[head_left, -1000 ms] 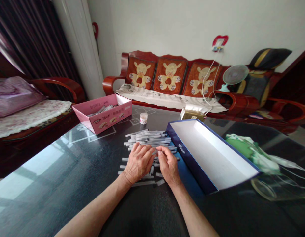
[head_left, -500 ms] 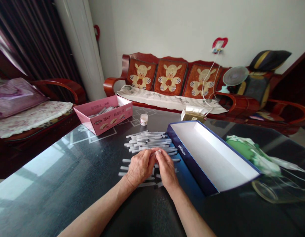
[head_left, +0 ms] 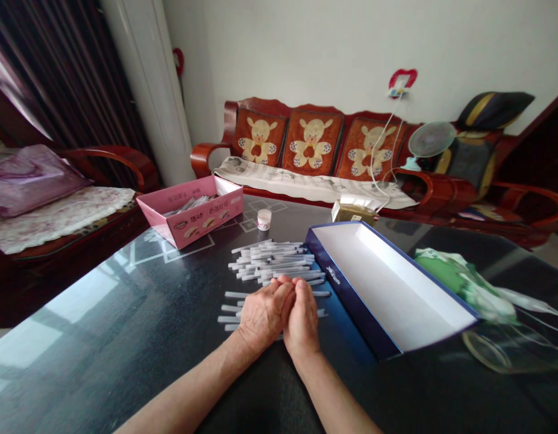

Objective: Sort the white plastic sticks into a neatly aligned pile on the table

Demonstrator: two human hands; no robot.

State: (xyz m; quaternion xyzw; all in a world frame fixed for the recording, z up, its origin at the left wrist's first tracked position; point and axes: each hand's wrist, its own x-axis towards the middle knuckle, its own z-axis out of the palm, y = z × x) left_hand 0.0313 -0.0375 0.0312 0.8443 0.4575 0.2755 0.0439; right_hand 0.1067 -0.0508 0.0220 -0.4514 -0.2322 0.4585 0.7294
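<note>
Dark glossy tabletop (head_left: 125, 325) carrying: an open pink box (head_left: 191, 211), far left; a small white jar (head_left: 264, 219) to its right; a long blue box (head_left: 333, 274), white inside; a tan packet (head_left: 354, 212) behind it; a green bag (head_left: 446, 271), far right. Background: wooden sofa (head_left: 313, 144) with bear cushions, small fan (head_left: 430, 140).

head-worn view, looking down, table (head_left: 125, 337) close

I can't read much: pink box (head_left: 202, 217) at 10 o'clock has Chinese print, blue box (head_left: 337, 283) at 2 o'clock a white logo, both too blurry.
</note>
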